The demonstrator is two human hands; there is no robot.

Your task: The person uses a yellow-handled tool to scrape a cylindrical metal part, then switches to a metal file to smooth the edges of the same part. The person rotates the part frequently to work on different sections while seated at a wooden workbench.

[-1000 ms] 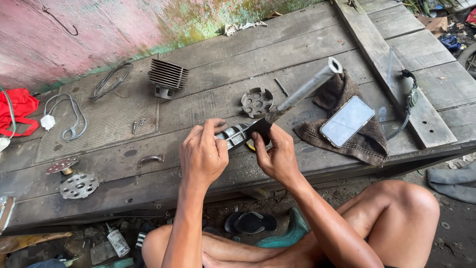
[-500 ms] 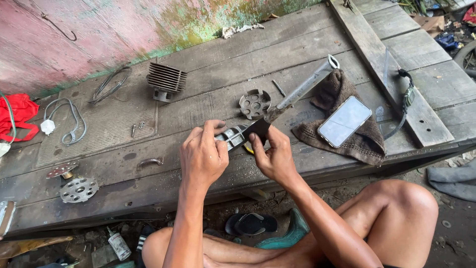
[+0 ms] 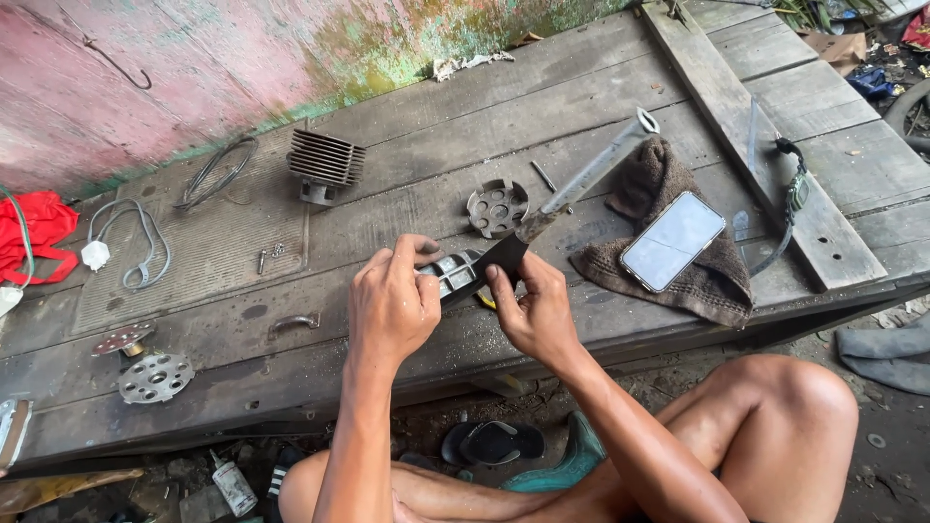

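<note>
Grey, weathered wooden planks make up the low platform over which both hands are held. The left hand is seen from its back, wrist bent slightly, fingers curled and thumb pressed down, clamped on a small silver-grey metal part with ribbed faces. The right hand is turned palm-inward just beside it, at three o'clock of the left hand, its fingertips pinched on a small black sheet laid against the metal part. Both forearms rise from the bottom edge, the elbows kept near the bent knees. The part is held just above the platform's near edge, near the middle of the view.

At twelve o'clock of the hands a round perforated metal disc is seen, with a long grey metal tube at one o'clock. At three o'clock a phone with a pale screen is laid on a brown cloth. A finned grey engine cylinder stands at eleven o'clock.
</note>
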